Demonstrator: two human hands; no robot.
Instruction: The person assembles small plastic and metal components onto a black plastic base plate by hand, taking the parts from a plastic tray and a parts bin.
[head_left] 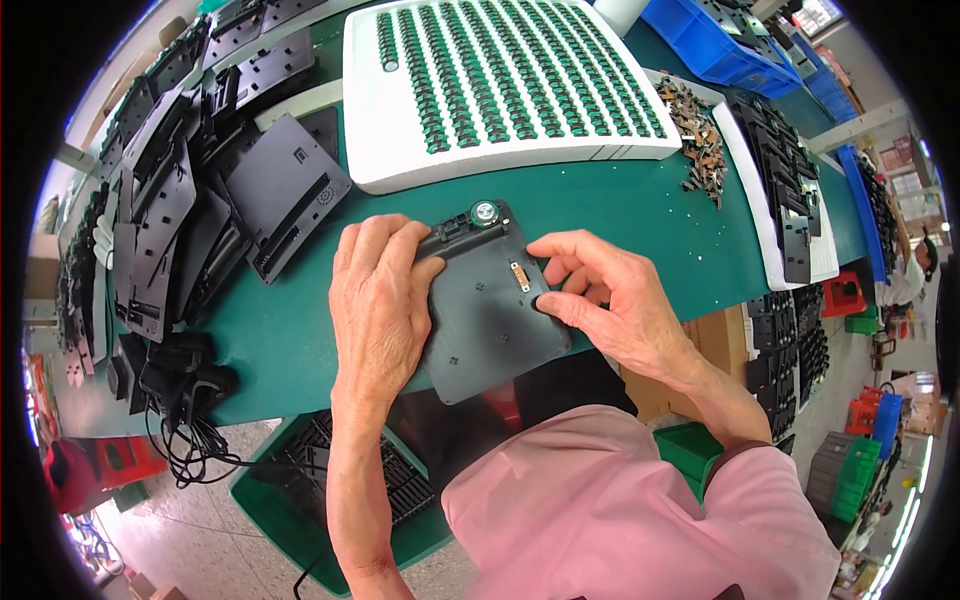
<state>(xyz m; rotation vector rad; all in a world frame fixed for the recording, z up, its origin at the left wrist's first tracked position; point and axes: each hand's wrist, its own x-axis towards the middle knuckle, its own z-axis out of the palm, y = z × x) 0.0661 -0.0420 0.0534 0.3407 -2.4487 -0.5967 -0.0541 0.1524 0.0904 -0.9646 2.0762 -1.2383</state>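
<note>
A black plastic panel (495, 335) with rounded corners lies near the front edge of the green table. My left hand (375, 290) is closed on its left side, with the thumb over a raised black strip. At the panel's top sits a round silver-faced part (485, 213). A small copper-coloured metal piece (520, 277) rests toward its right side. Beside that piece, my right hand (610, 300) has its thumb tip against the panel's right edge. Its index finger is apart from the thumb, and the other fingers curl with nothing visible in them.
A white foam tray (365, 130) holds rows of small green-and-black parts beyond the panel. Black plastic housings (285, 190) pile up at left, above a coiled black cable (190, 450). Small metal pieces (700, 140) lie heaped at right. A green bin (270, 510) stands below the table.
</note>
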